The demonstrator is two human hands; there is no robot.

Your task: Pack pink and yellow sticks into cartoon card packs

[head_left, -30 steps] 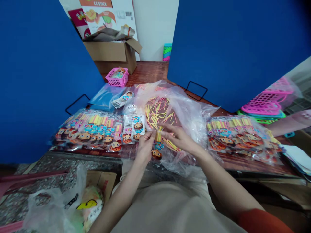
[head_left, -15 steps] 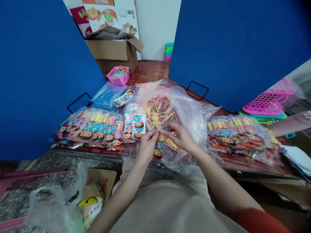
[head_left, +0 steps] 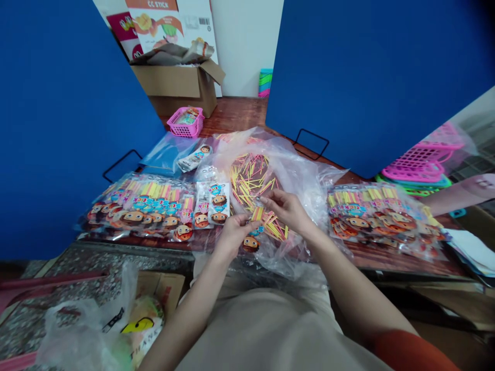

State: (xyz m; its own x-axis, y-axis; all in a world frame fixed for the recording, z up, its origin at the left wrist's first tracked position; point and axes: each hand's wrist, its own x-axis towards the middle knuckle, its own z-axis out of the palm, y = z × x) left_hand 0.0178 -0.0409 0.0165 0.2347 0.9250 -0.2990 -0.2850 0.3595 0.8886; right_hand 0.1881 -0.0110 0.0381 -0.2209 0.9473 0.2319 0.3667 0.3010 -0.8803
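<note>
Between my hands is a small clear packet (head_left: 251,244) with a cartoon face print and yellow sticks inside. My left hand (head_left: 233,236) grips its side between thumb and fingers. My right hand (head_left: 286,210) pinches the packet's top edge, just above the sticks. Behind and under them, loose yellow and pink sticks (head_left: 251,178) lie in a large clear plastic bag (head_left: 305,180) spread open on the table. Just left of the bag lies a stack of flat printed packets (head_left: 219,203).
Filled stick packets (head_left: 147,208) lie in rows at left, with more filled packets (head_left: 371,219) at right. Behind are a pink basket (head_left: 186,123), a cardboard box (head_left: 174,82) and blue panels (head_left: 367,77). Another person's arm (head_left: 460,193) reaches in beside pink baskets (head_left: 421,159) at right.
My hands have drawn slightly apart: the left is a little lower, the right a little higher at the packet's top. More of the packet shows between them. The whole view has shifted slightly.
</note>
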